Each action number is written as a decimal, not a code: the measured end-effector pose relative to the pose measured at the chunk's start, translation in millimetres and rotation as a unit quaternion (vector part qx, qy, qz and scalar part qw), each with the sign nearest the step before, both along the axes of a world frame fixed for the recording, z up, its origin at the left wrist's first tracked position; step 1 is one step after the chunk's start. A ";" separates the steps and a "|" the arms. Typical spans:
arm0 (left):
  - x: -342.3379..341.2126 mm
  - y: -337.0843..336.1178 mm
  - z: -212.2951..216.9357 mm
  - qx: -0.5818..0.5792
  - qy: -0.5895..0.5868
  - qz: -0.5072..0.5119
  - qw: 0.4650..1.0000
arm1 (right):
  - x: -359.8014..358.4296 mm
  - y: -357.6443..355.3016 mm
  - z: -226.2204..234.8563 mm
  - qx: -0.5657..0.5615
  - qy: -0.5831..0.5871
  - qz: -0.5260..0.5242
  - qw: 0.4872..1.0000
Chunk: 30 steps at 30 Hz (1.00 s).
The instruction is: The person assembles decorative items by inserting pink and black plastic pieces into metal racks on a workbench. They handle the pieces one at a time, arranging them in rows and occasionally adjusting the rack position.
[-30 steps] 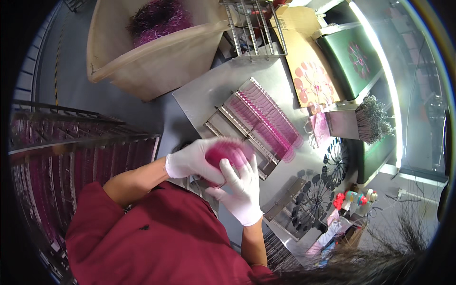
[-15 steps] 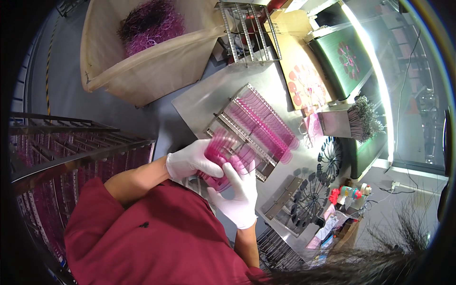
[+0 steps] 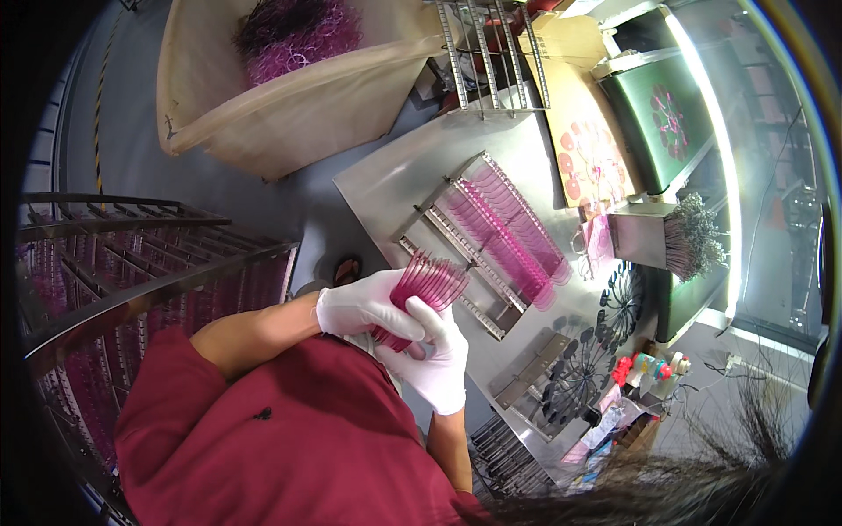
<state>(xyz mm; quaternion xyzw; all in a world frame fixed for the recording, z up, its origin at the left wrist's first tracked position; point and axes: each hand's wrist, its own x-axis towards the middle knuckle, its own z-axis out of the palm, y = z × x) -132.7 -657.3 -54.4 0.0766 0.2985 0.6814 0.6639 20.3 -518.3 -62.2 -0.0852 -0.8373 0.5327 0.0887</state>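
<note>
A stack of thin, clear pink lens-like plastic pieces [image 3: 431, 279] is held upright in front of my chest. White gloves cover both hands. My left hand [image 3: 364, 307] wraps the stack from the left, its thumb across the near side. From the right, my right hand [image 3: 441, 364] grips the lower part, its thumb and fingers meeting my left hand there. Just beyond them a metal slotted rack [image 3: 481, 273] lies on the steel table [image 3: 377, 180], its far portion filled with a row of similar pink pieces [image 3: 509, 232]. The stack's lower end is partly hidden by my gloves.
At the far left stands a beige bin [image 3: 289, 110] with tangled purple scraps [image 3: 303, 44]. A tall rack of pink pieces [image 3: 149, 289] is close on my left. To the right are dark spoked sprues [image 3: 579, 381], a box of thin wires [image 3: 636, 235] and a bright tube lamp [image 3: 715, 149].
The stack, blurred and fanned before, is now gathered more evenly between my hands. My right hand's fingers have closed in around its lower part. The view has shifted slightly.
</note>
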 end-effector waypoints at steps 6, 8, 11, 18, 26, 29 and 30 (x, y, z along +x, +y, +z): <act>-5.9 -4.9 -13.9 0.002 0.018 -0.020 1.000 | -11.9 -9.0 10.0 0.017 -0.014 -0.008 1.000; -6.0 -12.3 -38.3 0.012 -0.046 0.013 0.999 | -10.2 -7.2 7.2 -0.031 -0.003 -0.022 0.999; -22.6 -35.5 -45.5 -0.028 -0.115 0.058 0.991 | -3.5 3.2 -9.5 -0.327 0.041 -0.112 0.937; -22.9 -78.4 -110.2 -0.162 -0.106 0.247 0.949 | -66.0 21.7 -88.3 -0.320 -0.041 -0.128 0.938; -17.2 -93.6 -113.6 -0.202 -0.117 0.292 0.927 | -69.8 2.0 -87.0 0.096 0.013 -0.040 0.994; -23.6 -92.7 -112.7 -0.185 -0.110 0.293 0.932 | -56.7 6.5 -88.7 0.108 -0.013 -0.052 0.993; -25.7 -92.5 -111.6 -0.178 -0.107 0.293 0.933 | -52.0 9.3 -88.1 0.106 -0.025 -0.055 0.992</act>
